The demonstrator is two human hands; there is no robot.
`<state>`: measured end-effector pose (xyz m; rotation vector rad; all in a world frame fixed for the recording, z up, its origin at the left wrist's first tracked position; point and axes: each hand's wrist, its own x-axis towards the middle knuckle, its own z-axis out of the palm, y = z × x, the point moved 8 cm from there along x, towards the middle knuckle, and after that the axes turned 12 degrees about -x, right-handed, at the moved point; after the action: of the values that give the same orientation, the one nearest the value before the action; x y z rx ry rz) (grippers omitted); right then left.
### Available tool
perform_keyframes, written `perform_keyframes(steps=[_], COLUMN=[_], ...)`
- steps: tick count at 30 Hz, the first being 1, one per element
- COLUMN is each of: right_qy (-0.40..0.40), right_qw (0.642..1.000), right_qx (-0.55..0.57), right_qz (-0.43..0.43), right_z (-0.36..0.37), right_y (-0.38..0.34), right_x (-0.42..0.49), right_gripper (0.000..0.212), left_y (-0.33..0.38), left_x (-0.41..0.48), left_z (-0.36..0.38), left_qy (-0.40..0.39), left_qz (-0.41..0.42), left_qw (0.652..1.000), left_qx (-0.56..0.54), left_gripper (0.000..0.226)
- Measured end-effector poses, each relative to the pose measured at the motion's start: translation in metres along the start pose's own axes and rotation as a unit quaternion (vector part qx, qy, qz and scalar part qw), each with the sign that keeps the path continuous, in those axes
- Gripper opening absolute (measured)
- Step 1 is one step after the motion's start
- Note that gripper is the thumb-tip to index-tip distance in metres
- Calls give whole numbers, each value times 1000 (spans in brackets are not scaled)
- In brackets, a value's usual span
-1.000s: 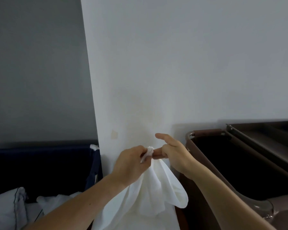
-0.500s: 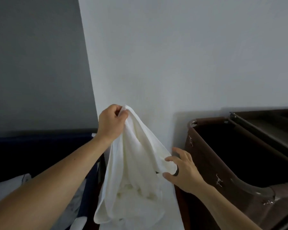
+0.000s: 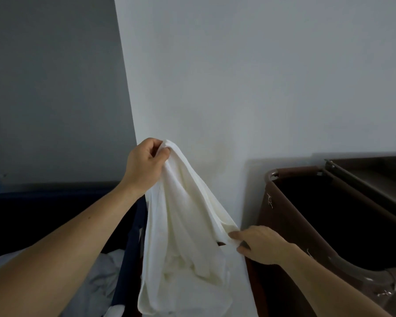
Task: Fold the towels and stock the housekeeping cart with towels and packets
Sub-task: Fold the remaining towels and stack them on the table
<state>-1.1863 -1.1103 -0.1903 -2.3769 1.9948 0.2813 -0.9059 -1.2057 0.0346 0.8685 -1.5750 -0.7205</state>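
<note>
L hand [image 3: 144, 165] is raised, fingers & thumb curled tight round the top corner of the white towel [image 3: 181, 225], which hangs crumpled in mid-air in front of the white wall [image 3: 238, 88]. R hand [image 3: 261, 245] sits lower, pinching the towel's bottom edge betw. thumb & fingers, just beside the brown cart bag [image 3: 281, 216]. Dark blue bin [image 3: 133, 248] w/ pale linen [image 3: 96, 282] is at left, under the L forearm.
</note>
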Motion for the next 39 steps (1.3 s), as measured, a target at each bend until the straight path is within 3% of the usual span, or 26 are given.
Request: perform_keyframes(steps=[5,13,21,26,29,39], right_qy=[-33,-3,63,59,92,68], right_qw=[996,998,991,994,990,982], right_qx=[87,58,-120,-90,-103,-177], right_qz=[7,11,-1,21,30,24], right_z=[-10,-17,-38,-33,-34,-16], right_y=[-6,-14,-22,-22,-26,-17], right_x=[-4,-6,-11,-10,-7,3], right_gripper=[43,37,35,33,35,29], left_y=[-14,-12,-12,1,11,11], left_x=[0,-4,-8,-10,-13,-17], left_z=[-15,-16,-14,-6,2,1], left_qy=[-9,-14,-14,-29,-49,-58], left_qz=[-29,-34,-34,-8,5,4], left_qw=[999,999,999,999,998,997], left_qx=[22,11,8,-20,-39,-47], left_gripper=[13,15,14,7,7,6])
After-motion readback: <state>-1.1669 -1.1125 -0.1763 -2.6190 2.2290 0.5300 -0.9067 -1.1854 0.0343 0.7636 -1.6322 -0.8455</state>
